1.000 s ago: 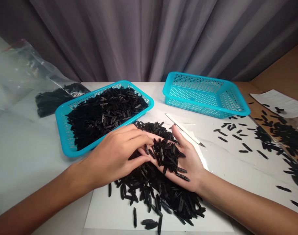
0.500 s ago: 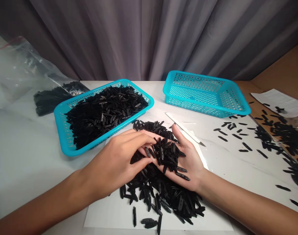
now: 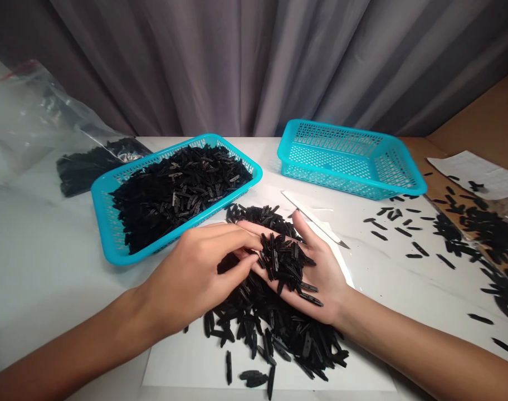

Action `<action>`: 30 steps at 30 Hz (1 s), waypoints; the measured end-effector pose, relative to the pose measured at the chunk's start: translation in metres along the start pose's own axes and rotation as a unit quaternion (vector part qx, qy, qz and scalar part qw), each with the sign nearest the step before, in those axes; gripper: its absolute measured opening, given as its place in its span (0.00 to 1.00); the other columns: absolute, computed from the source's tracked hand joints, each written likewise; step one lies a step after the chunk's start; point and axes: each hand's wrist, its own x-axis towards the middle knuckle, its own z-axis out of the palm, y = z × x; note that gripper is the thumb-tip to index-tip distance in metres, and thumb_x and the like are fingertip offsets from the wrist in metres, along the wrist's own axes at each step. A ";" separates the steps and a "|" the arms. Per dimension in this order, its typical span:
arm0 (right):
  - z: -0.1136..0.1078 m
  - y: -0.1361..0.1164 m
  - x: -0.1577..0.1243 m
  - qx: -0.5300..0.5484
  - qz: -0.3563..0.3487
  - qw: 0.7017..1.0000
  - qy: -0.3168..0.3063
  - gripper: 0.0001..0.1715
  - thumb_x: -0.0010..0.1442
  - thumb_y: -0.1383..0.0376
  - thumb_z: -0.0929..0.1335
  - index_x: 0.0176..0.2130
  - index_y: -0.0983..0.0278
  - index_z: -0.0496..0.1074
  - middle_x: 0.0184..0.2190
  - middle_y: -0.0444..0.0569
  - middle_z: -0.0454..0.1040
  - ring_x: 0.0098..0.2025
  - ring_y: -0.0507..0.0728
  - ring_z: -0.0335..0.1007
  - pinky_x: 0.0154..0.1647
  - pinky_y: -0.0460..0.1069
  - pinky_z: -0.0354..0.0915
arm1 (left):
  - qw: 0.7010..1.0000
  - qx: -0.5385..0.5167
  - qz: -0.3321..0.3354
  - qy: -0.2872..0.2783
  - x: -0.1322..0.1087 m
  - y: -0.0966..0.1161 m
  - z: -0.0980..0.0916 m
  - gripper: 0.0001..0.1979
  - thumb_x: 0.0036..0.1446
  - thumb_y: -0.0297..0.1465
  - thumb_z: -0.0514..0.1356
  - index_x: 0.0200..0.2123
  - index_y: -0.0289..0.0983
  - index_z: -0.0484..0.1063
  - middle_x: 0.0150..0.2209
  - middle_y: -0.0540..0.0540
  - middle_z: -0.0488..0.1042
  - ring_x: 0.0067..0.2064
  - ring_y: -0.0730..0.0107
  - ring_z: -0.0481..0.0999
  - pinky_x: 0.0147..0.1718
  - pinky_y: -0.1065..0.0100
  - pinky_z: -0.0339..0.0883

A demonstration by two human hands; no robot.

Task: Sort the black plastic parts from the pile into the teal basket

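My right hand [image 3: 327, 275] lies palm up with its fingers stretched out, carrying a heap of small black slotted plastic pieces [image 3: 284, 262]. Over its fingers, my left hand [image 3: 206, 267] bends in from the left, thumb and fingertips nearly together at the near side of the heap. A black piece appears pinched there, mostly hidden by the fingers. Beneath both hands a larger pile of the same pieces [image 3: 308, 342] spreads over a white sheet [image 3: 174, 367]. Several loose ones lie towards the sheet's front edge.
A blue basket [image 3: 106, 236] full of black pieces stands at left, beside a clear plastic bag [image 3: 82, 161] holding more. Another blue basket [image 3: 350, 186] stands back right. White tweezers [image 3: 314, 219] lie behind my right hand. Scattered pieces [image 3: 450, 228] cover the right side.
My left thumb and fingertips have closed together, over the separate pieces that lay on my right fingers. My right hand has stayed in place with its heap.
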 end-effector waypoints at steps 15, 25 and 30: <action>-0.003 0.000 0.002 0.015 0.000 1.000 -0.010 0.41 0.70 0.45 0.50 0.63 0.69 0.65 0.48 0.59 0.78 0.48 0.60 0.76 0.56 0.58 0.67 | 0.999 0.021 0.035 -0.010 0.002 -0.009 0.000 0.09 0.66 0.23 0.58 0.45 0.39 0.76 0.46 0.50 0.77 0.50 0.76 0.76 0.55 0.73 0.67; -0.003 0.002 0.002 -0.014 -0.004 1.000 -0.026 0.41 0.70 0.45 0.50 0.63 0.69 0.65 0.48 0.59 0.78 0.48 0.61 0.75 0.57 0.59 0.66 | 0.997 0.014 0.041 -0.070 0.001 -0.011 -0.007 0.09 0.63 0.25 0.61 0.45 0.40 0.76 0.48 0.48 0.77 0.52 0.69 0.75 0.53 0.67 0.70; -0.002 0.001 0.002 -0.014 -0.007 0.999 -0.029 0.41 0.70 0.44 0.50 0.63 0.69 0.64 0.49 0.59 0.77 0.50 0.61 0.75 0.57 0.59 0.66 | 0.997 0.006 0.035 -0.064 0.000 -0.009 -0.004 0.11 0.61 0.23 0.63 0.46 0.40 0.75 0.50 0.51 0.76 0.55 0.72 0.73 0.58 0.70 0.66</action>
